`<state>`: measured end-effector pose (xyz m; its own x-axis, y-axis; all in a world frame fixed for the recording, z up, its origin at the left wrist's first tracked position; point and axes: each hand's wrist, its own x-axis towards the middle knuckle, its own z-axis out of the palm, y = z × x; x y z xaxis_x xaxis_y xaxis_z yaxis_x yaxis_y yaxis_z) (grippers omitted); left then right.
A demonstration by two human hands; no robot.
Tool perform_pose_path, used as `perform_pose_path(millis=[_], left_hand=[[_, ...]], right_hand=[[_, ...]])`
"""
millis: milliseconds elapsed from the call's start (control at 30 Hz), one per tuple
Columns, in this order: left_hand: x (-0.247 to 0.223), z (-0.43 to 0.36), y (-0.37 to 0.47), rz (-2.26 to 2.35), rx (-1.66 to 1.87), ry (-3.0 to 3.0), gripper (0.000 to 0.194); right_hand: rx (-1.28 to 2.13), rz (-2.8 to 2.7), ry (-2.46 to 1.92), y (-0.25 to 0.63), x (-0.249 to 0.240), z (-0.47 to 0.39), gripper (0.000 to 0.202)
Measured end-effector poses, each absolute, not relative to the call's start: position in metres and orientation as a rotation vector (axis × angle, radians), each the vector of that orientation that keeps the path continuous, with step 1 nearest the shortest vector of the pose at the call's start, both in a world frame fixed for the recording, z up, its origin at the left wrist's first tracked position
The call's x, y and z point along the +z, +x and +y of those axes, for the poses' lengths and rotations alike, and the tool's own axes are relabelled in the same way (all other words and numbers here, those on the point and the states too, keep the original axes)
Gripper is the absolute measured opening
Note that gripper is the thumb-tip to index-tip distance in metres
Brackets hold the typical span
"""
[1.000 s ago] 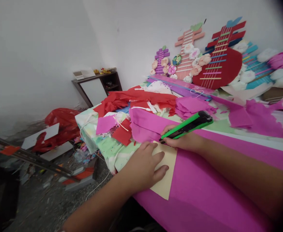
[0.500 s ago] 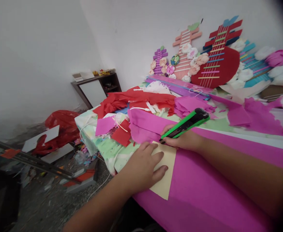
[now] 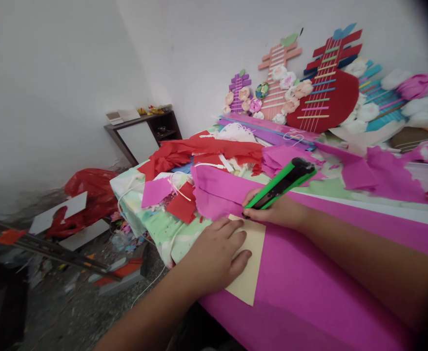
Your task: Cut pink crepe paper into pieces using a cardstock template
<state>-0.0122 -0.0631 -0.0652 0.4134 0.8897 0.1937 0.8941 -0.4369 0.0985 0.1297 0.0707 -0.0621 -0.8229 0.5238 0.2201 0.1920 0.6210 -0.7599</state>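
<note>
My left hand (image 3: 217, 251) lies flat, fingers apart, pressing on a cream rectangular card (image 3: 249, 273). Under the card spreads a large magenta sheet (image 3: 309, 287) that covers the near part of the table. My right hand (image 3: 272, 210) is closed around a green and black utility knife (image 3: 281, 183), tilted with its back end up to the right. The knife's tip points down at the card's far edge; the blade itself is too small to make out. Just beyond the tip lies a folded magenta piece (image 3: 217, 192).
Red paper strips (image 3: 210, 148), magenta scraps (image 3: 385, 175) and white cord clutter the table's far side. Decorated guitar-shaped crafts (image 3: 327, 92) lean on the wall. A small cabinet (image 3: 140, 136) stands in the corner; red plastic (image 3: 92, 187) and boards lie on the floor at left.
The knife's handle has tilted slightly, its tip staying by the card's far edge. My left hand keeps its place on the card. The whole view has shifted a little.
</note>
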Motion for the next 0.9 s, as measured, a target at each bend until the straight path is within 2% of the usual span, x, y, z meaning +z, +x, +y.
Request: perform_pose_path(millis=[400,900], left_hand=[[-0.0627,-0.0631,-0.0097,-1.683,-0.301,-2.637,0.031],[-0.0618,-0.0599,-0.0110,-1.505,-0.300,-2.689,0.031]], right_hand=[[1.056,-2.453,-0.569,0.1324,-0.0689,0.0749,0.016],[1.076,-2.474,-0.563,0.1330,-0.0590,0.0728,0.008]])
